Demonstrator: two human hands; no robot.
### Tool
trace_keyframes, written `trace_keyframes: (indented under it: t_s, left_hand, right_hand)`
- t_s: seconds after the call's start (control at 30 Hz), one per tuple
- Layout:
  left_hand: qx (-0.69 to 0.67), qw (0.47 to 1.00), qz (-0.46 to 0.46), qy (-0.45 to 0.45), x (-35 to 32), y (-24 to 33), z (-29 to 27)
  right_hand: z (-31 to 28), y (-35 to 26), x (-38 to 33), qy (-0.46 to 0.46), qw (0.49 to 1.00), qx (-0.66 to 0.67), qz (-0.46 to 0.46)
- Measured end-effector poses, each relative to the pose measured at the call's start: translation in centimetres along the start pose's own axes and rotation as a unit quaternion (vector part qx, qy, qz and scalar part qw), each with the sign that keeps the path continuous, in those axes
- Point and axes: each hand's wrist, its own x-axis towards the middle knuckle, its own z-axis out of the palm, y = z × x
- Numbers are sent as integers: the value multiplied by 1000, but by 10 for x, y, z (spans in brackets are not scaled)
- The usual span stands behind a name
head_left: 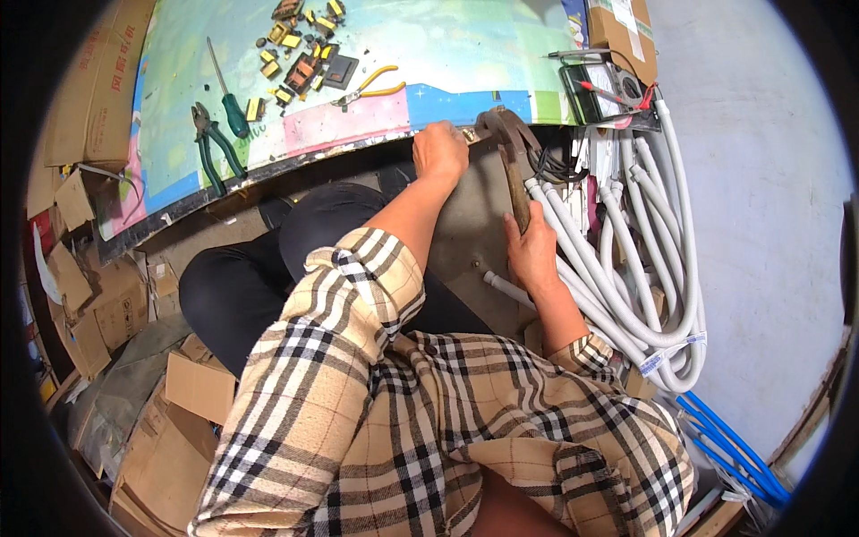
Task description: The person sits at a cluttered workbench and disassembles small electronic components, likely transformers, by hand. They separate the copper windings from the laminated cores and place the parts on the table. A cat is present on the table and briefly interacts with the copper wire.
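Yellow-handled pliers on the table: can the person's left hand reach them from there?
Probably yes: the left hand is at the near edge of the table, close to the yellow-handled pliers, with nothing visible blocking. I can't tell if it's already holding something.

A small, cluttered repair workshop, with tools and salvaged-looking parts about a worktop [465, 54].
Green-handled pliers [213, 148] and a screwdriver [234, 116] lie toward its left end, small electrical parts [302, 72] and yellow-handled cutters [376, 89] farther along; a hammer [514, 170] is at the near edge, a meter with a red probe [592, 87] by the near right corner. Cardboard boxes [112, 98] crowd the left, looped white pipes [687, 242] the right.
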Motion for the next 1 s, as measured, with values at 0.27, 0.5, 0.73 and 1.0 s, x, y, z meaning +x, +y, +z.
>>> trace_keyframes:
  t_s: [0.27,0.5,0.73,1.0]
  left_hand:
    - [-4,1000,2,16,-3,-2,0]
    - [-1,1000,-1,17,-5,-15,2]
    - [1,999,27,24,0,-11,7]
    - [-3,999,37,31,5,-11,13]
  right_hand:
    - [14,1,-6,-34,999,-10,17]
    - [23,2,-13,-28,999,-11,29]
    - [14,-13,-11,60,997,33,-39]
    - [16,-4,-4,18,1000,-6,23]
